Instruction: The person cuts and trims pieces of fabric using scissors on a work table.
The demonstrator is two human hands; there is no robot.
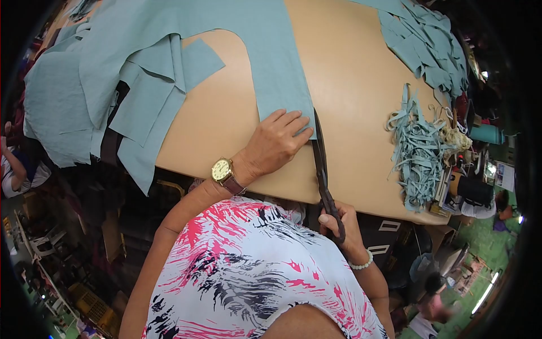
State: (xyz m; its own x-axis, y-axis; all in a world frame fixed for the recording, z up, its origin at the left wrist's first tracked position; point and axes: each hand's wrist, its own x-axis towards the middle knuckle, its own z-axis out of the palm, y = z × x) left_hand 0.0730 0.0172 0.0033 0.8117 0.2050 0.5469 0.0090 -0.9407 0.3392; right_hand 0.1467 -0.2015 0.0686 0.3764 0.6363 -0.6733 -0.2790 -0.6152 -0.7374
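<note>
My left hand (278, 141) lies on the near end of a strip of teal cloth (275, 68), fingers stretched out and pressing it to the table (350, 101). A watch is on that wrist. At the table's front edge, my right hand (349, 226) is closed around the handles of dark scissors (320, 164). The scissors' long blades point away from me, along the right edge of the strip beside my left fingertips. Whether the blades are parted I cannot tell.
Large teal cloth pieces (56, 107) hang over the table's left edge. A heap of thin teal scraps (418, 152) sits at the right edge, below a pile of cut pieces (429, 48). Another person (22, 169) is at the far left.
</note>
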